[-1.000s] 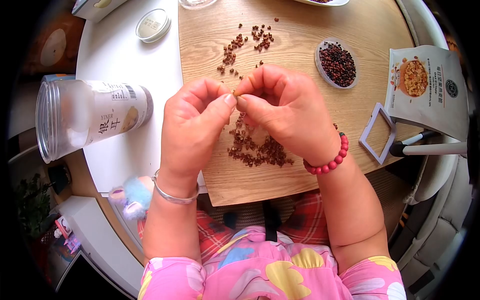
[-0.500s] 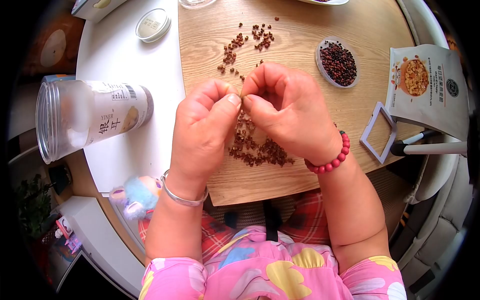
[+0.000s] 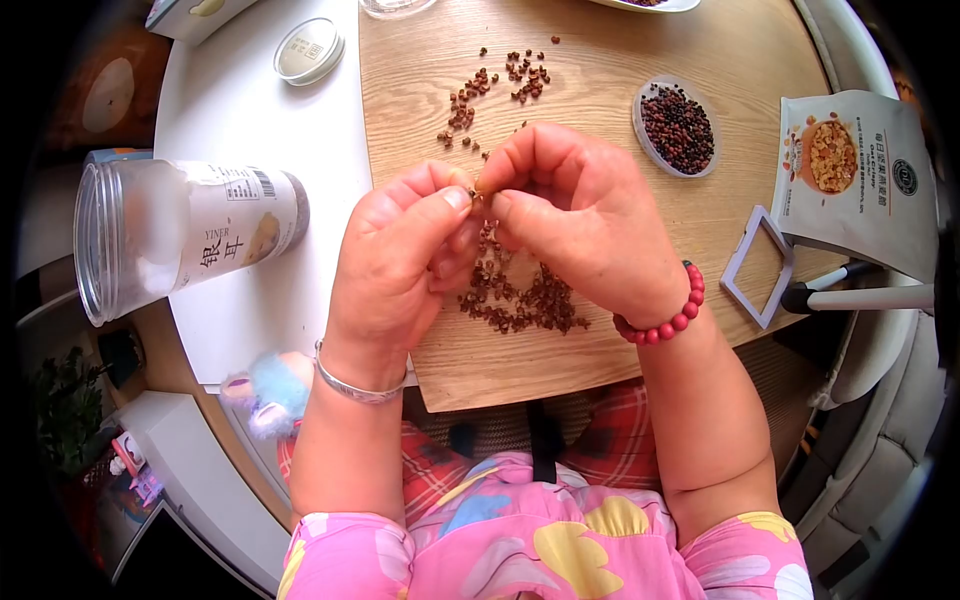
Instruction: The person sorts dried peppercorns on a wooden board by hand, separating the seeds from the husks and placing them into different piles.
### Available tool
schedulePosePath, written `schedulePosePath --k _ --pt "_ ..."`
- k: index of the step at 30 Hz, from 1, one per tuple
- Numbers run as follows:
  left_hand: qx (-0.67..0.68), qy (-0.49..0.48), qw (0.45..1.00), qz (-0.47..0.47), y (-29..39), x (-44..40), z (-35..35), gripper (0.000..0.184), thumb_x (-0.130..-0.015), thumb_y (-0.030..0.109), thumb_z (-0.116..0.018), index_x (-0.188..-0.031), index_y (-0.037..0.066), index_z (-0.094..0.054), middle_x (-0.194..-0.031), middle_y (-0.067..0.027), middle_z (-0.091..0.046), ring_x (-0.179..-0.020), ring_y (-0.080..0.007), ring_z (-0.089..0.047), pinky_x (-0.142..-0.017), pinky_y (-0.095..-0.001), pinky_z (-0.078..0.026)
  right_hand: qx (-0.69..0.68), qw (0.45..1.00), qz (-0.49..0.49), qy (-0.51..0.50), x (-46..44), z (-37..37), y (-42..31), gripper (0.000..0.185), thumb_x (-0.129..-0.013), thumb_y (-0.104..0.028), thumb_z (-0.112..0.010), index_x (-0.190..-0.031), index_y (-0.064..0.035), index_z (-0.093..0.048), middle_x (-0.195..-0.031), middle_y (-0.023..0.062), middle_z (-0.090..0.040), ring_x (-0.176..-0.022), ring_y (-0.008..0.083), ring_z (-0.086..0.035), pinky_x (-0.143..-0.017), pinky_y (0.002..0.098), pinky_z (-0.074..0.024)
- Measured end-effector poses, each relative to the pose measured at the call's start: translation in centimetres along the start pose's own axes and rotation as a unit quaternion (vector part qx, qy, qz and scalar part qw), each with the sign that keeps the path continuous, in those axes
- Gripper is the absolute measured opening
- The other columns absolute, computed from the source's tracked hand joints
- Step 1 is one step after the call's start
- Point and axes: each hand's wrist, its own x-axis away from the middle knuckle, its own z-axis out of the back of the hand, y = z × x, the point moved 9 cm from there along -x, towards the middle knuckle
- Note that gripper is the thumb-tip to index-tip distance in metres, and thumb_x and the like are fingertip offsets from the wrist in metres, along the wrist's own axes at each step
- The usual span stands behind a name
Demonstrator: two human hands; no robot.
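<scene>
A tiny brownish Sichuan peppercorn (image 3: 477, 194) is pinched at the fingertips of my left hand (image 3: 400, 250), which wears a silver bangle. My right hand (image 3: 585, 215), with a red bead bracelet, meets it from the other side, thumb and forefinger closed at the same peppercorn. Below and partly behind my hands lies a pile of reddish-brown peppercorn husks (image 3: 535, 303) on the wooden table. Beyond my fingers, more peppercorns (image 3: 462, 110) are scattered in loose clusters. To the right, a round clear dish (image 3: 678, 128) holds dark seeds and reddish bits.
On the white surface at left are a clear labelled jar (image 3: 200, 230) lying on its side and a round lid (image 3: 309, 51). A cereal bag (image 3: 850, 180), a pale frame (image 3: 758, 265) and a white rod (image 3: 870, 298) are at right. A fluffy toy (image 3: 270, 392) sits by my left forearm.
My fingertips have parted slightly, so the peppercorn between them shows more. My left hand has turned a little, and its lower fingers now show. The things on the table stay put.
</scene>
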Motion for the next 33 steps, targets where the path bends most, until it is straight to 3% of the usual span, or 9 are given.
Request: schedulePosePath --k 9,14,20,33 --pt "-0.050 0.014 0.998 -0.019 0.3 0.1 0.1 0.010 -0.091 0.013 -0.055 -0.098 0.006 -0.056 -0.067 0.0021 -0.049 -0.052 -0.0033 -0.037 -0.045 -0.0169 -0.032 -0.005 0.998 0.054 0.025 0.0 0.2 -0.5 0.008 -0.075 -0.004 -0.062 -0.080 0.0023 -0.064 -0.070 0.0095 -0.066 -0.062 0.0125 -0.062 -0.058 0.0262 -0.0500" --pt "-0.155 0.075 0.984 -0.053 1.1 0.3 0.6 0.011 -0.089 0.011 -0.058 -0.098 0.004 -0.058 -0.074 -0.0010 -0.058 -0.056 -0.0039 -0.047 -0.048 -0.0159 -0.036 0.083 0.994 0.063 0.038 0.1 0.5 -1.1 0.007 -0.074 -0.003 -0.063 -0.079 0.0023 -0.064 -0.068 0.0121 -0.065 -0.060 0.0167 -0.063 -0.057 0.0274 -0.0503" --pt "-0.170 0.093 0.979 -0.057 1.4 0.4 0.8 0.012 -0.088 0.010 -0.059 -0.098 0.003 -0.058 -0.075 -0.0013 -0.059 -0.061 -0.0044 -0.053 -0.049 -0.0149 -0.039 0.154 0.984 0.084 0.040 0.2 0.3 -2.1 0.006 -0.072 -0.002 -0.063 -0.076 0.0021 -0.064 -0.068 0.0148 -0.064 -0.059 0.0212 -0.064 -0.056 0.0291 -0.0503" --pt "-0.161 0.080 0.983 -0.047 1.2 0.2 1.3 0.008 -0.088 0.011 -0.058 -0.092 0.005 -0.057 -0.072 -0.0009 -0.056 -0.055 -0.0039 -0.046 -0.045 -0.0153 -0.034 0.138 0.986 0.070 0.055 0.2 0.6 -1.5 0.006 -0.071 -0.003 -0.063 -0.075 0.0017 -0.064 -0.066 0.0149 -0.064 -0.058 0.0224 -0.063 -0.056 0.0306 -0.0504"
